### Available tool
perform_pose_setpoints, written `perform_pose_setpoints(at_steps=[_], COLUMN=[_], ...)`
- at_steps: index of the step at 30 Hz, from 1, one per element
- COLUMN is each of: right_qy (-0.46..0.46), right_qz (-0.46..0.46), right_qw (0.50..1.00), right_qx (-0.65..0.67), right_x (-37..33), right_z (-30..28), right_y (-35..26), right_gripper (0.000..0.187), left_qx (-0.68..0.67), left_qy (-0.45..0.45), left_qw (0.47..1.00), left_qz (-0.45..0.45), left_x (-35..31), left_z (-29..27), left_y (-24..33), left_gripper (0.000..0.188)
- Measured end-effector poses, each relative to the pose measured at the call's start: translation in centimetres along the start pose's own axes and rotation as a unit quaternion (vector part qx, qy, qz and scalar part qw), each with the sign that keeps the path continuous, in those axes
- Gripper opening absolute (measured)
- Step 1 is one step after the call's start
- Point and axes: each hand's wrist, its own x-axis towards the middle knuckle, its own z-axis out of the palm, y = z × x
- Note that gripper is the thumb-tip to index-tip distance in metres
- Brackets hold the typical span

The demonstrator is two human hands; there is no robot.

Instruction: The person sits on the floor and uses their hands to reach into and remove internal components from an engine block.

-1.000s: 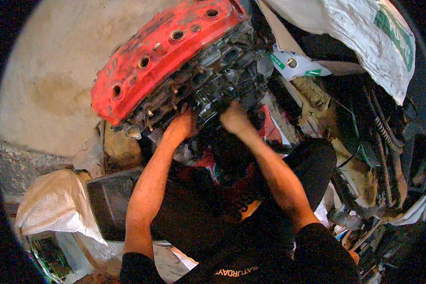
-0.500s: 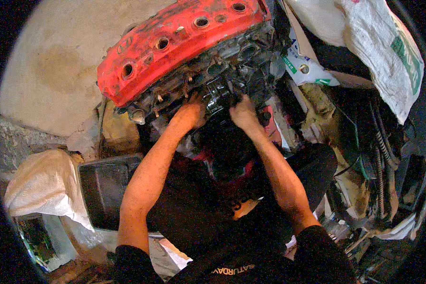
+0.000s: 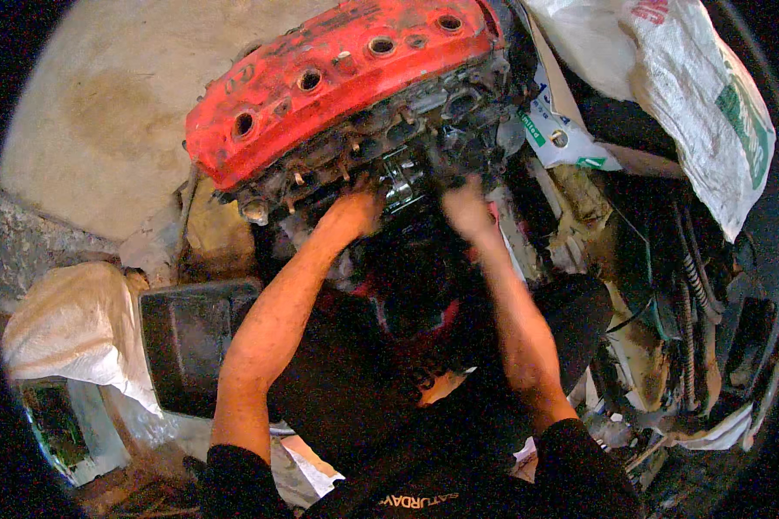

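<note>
In front of me stands a greasy dark engine (image 3: 363,156) under a red valve cover (image 3: 346,73) with several round holes. On its near side, a shiny dark part with metallic glints (image 3: 400,180) lies between my hands. My left hand (image 3: 359,206) is against the left end of that part, its fingers hidden in shadow and grime. My right hand (image 3: 469,208) is to the right of the part, smeared by motion, near the engine's dark lower side. Whether either hand holds anything does not show.
A black plastic bin (image 3: 190,337) and a pale sack (image 3: 78,329) stand at the left. White woven sacks (image 3: 692,95) hang at the upper right. Corrugated hoses (image 3: 691,285) and scrap pile up on the right. Bare concrete floor (image 3: 104,112) lies at the upper left.
My right hand has shifted right, away from the shiny part, and is blurred. My left hand has moved only slightly. The engine sits a little further right and lower in view.
</note>
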Motion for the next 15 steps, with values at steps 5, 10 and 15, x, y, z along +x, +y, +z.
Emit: perform_pose_setpoints(at_steps=[5, 10, 15], right_qy=[0.174, 0.117, 0.04], right_qz=[0.018, 0.056, -0.026], right_qw=[0.983, 0.989, 0.99], right_qx=[-0.057, 0.067, 0.134], right_x=[-0.5, -1.3, -1.2], right_z=[2.6, -1.6, -4.1], right_y=[0.2, -3.1, -3.4], right_gripper=[0.034, 0.04, 0.043], left_qx=[0.094, 0.105, 0.076], left_qy=[-0.04, -0.087, -0.052], left_qw=[0.993, 0.99, 0.995], left_qz=[0.066, 0.019, 0.029], left_x=[2.6, 1.1, 0.6], left_z=[1.5, -0.3, 0.1], left_y=[-1.0, 0.4, 0.1], left_gripper=[0.045, 0.045, 0.049])
